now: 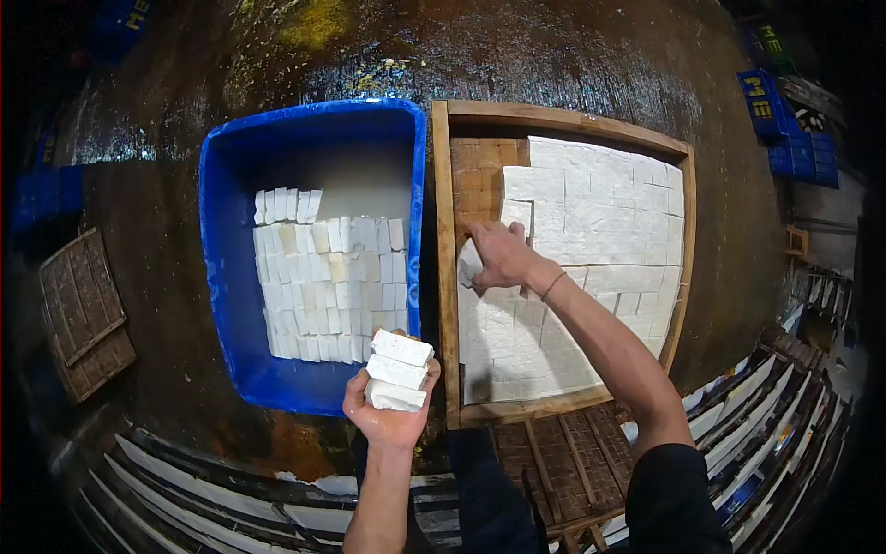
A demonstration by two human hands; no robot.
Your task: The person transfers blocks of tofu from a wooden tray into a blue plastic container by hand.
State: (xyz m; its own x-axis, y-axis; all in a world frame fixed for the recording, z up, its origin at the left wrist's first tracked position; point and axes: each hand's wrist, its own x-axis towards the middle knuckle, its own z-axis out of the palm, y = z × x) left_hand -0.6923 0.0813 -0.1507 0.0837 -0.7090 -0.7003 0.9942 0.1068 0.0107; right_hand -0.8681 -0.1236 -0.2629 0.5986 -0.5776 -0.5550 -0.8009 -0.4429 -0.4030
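Fingers (403, 420) of the left hand (388, 415) clamp three stacked tofu blocks (398, 371) — right hand (498, 257) grips another block (469, 265) off the wooden tray (446, 277); stacking it needs care.

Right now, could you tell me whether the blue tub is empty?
No, the blue tub holds rows of white blocks lying in cloudy liquid.

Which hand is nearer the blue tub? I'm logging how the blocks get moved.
Left. The left hand holds a stack of white blocks at the blue tub's near right corner; the right hand rests inside the wooden tray, beside it.
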